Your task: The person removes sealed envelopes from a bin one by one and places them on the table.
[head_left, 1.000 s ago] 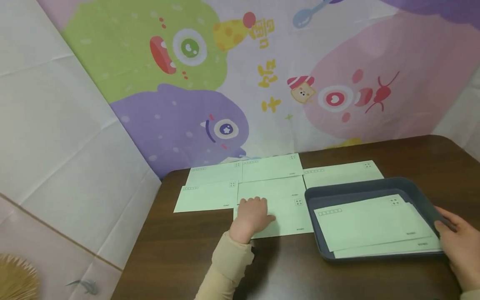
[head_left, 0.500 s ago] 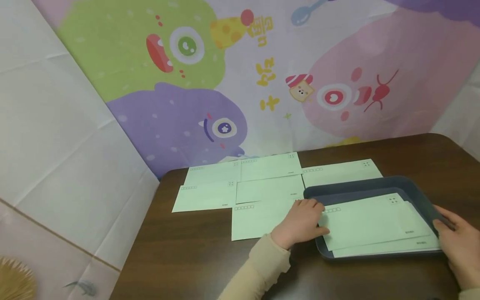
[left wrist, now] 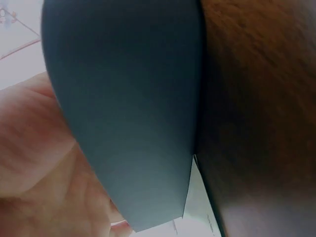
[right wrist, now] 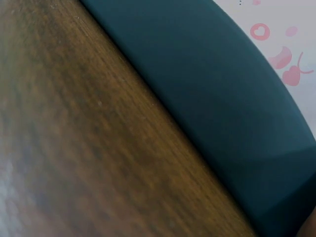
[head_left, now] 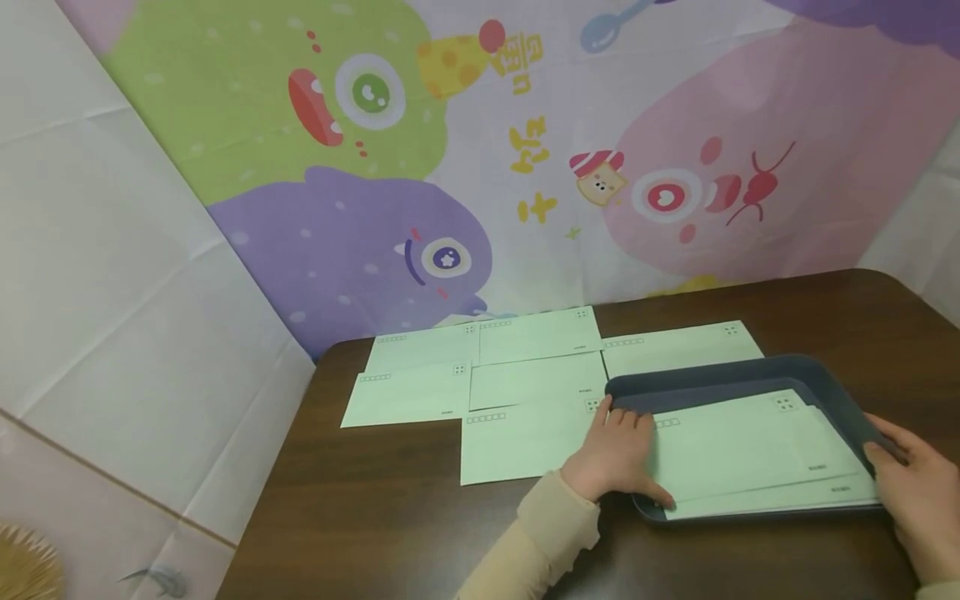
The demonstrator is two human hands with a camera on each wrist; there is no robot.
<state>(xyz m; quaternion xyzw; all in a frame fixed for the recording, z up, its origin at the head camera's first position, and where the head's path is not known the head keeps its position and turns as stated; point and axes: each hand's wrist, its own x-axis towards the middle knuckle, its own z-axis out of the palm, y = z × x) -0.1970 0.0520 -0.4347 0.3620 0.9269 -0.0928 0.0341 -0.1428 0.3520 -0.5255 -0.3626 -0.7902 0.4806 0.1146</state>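
Observation:
A dark blue-grey tray [head_left: 705,382] stands on the table with a small stack of pale envelopes [head_left: 750,454] inside. At the tray's left side my left hand [head_left: 617,457] lies over the rim, its fingers bent and its thumb by the front left corner of the envelopes. The left wrist view shows that palm [left wrist: 34,143] over the outer tray wall [left wrist: 128,108]. My right hand [head_left: 917,500] grips the right rim. In the right wrist view the outer tray wall [right wrist: 197,84] fills the middle, and the hand is almost wholly out of sight.
Several envelopes lie flat in rows left of and behind the tray, among them a front envelope [head_left: 517,446] beside my left hand and a back right envelope [head_left: 682,346] partly behind the tray. The brown table [head_left: 390,517] meets a cartoon-printed cloth [head_left: 540,267] at the back.
My left hand has moved right, off the front envelope and onto the tray's left side. The right hand keeps its grip. Tray and envelopes stay where they were.

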